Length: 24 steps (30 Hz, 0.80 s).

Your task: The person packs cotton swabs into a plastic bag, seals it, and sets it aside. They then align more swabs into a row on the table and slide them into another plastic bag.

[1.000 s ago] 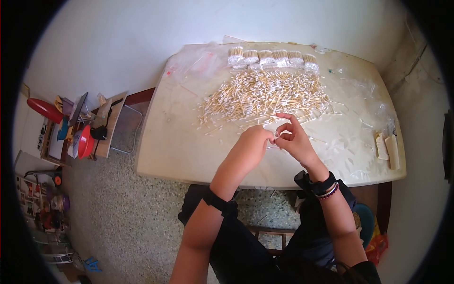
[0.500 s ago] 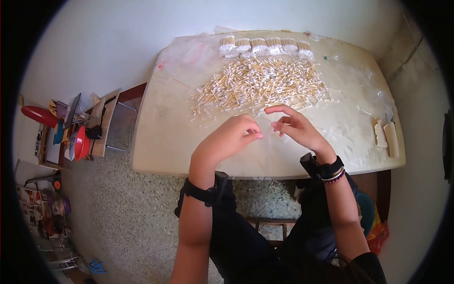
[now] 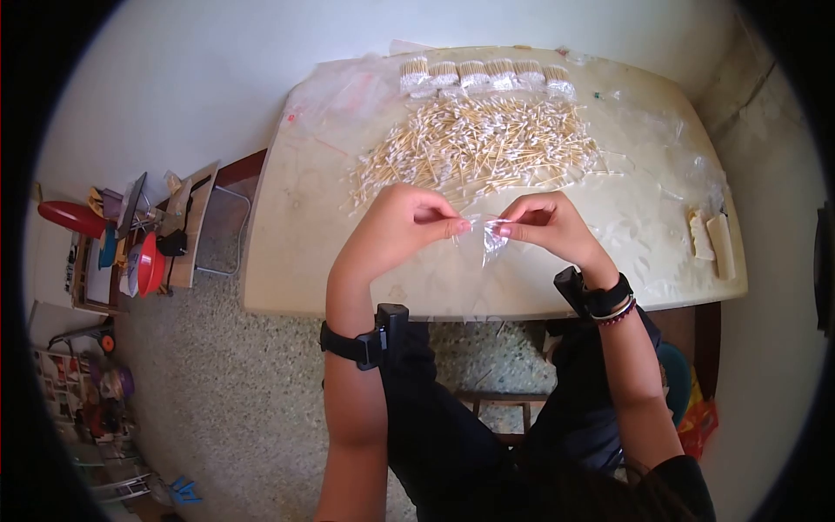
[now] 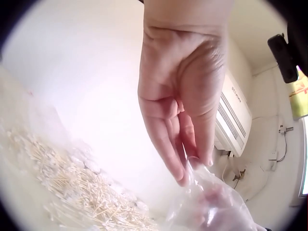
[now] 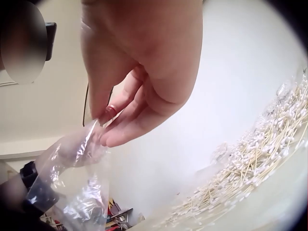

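Note:
A small clear plastic bag (image 3: 494, 244) hangs between the two hands over the near part of the table. My left hand (image 3: 402, 224) pinches one side of its upper edge between thumb and fingertips. Opposite it, my right hand (image 3: 557, 228) pinches the other side the same way. Creased, see-through film of the bag (image 4: 216, 204) droops below the fingers in the left wrist view. In the right wrist view the bag (image 5: 84, 192) hangs down, the other hand showing through it. Beyond the hands lies a broad heap of cotton swabs (image 3: 478, 143) with wooden sticks and white tips.
Several packed bundles of cotton swabs (image 3: 472, 73) stand in a row behind the heap. Flat plastic bags (image 3: 339, 96) lie at the table's back left. Two pale pieces (image 3: 720, 246) lie by its right edge. A wooden stool (image 3: 500, 398) shows below the table (image 3: 287, 287).
The hands, close together at first, drew apart and then came level facing each other. Both now pinch the plastic bag, which shows more plainly between them. The head view has shifted slightly.

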Available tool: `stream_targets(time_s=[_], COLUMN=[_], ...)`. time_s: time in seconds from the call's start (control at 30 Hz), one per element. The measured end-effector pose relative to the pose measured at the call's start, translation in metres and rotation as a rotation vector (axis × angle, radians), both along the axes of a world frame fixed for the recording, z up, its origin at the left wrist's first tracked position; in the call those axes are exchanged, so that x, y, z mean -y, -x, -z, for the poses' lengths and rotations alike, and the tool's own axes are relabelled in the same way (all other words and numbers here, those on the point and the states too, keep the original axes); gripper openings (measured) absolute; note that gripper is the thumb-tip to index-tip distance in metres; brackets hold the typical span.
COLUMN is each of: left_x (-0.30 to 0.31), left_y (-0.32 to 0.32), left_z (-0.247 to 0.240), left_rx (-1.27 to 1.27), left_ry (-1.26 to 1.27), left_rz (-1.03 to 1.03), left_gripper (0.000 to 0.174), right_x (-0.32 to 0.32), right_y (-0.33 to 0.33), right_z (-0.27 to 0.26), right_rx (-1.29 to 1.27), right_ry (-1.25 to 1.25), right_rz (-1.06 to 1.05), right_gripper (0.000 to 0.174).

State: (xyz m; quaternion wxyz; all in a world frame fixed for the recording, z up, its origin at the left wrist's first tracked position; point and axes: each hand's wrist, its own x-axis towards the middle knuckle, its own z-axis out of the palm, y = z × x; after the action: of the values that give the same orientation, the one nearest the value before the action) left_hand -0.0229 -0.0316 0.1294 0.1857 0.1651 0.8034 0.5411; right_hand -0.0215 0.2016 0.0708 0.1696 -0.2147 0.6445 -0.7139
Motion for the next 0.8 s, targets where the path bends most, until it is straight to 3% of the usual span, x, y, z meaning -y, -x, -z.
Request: stream_targets(time_s=[0.3,0.63,0.7,0.8], left_x=[-0.006,-0.003,-0.005,-0.011], left_y=[0.003,0.001,0.002,-0.001], left_z=[-0.002,0.008,0.013,0.012], left_rx=[0.014,0.034,-0.143,-0.17], left_ry=[-0.127,0.026,0.149,0.173], left_rz=[-0.051,-0.032,0.077,0.098], left_gripper=[0.014,0.017,0.019,0.019], right_x=[0.006,0.013,0.018,0.028], right_y=[-0.001,0.005,0.004,-0.003], right_z=[-0.007,0.016,0.025,0.033], right_rx=[-0.037,0.029,-0.068,-0.072], right_ry=[0.049,-0.048,-0.093,-0.118], right_rz=[0.109,0.024,-0.002,-0.083], right_gripper=[0.038,0.026,0.023,0.025])
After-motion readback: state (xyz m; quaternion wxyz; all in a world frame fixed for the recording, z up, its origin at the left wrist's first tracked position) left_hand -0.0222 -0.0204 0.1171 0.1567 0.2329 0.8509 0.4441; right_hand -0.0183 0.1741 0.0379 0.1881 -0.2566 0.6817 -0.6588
